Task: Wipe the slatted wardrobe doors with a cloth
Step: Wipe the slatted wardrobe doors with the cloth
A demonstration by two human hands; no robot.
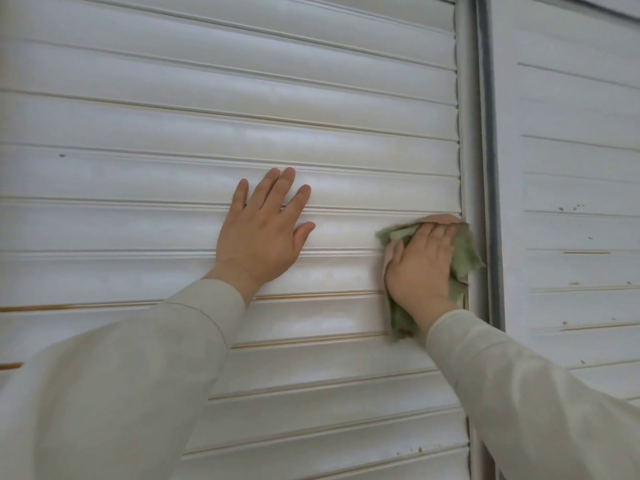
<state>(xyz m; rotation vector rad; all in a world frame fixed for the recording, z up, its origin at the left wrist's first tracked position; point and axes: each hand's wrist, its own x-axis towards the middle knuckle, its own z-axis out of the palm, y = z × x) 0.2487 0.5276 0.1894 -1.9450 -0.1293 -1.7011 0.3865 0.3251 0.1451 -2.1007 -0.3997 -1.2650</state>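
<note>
Here, the left hand [261, 233] lies flat against the white slatted wardrobe door [173, 126], palm to the slats near the door's middle, its fingers [265, 188] straight and slightly spread, thumb held out to the side; it holds nothing. A pale cream sleeve [131, 368] covers that arm to the wrist. Just to the right, close to the door's right edge, the right hand [420, 263] presses a green and pinkish cloth [465, 252] against the slats, fingers close together and bent a little over the bunched fabric, which sticks out above, to the right and below the palm. The cloth touches the grey vertical frame strip [483, 133] at the door's right edge. Beyond that strip stands a second slatted door [571, 168], white with small dark specks and a few chipped slat edges.
</note>
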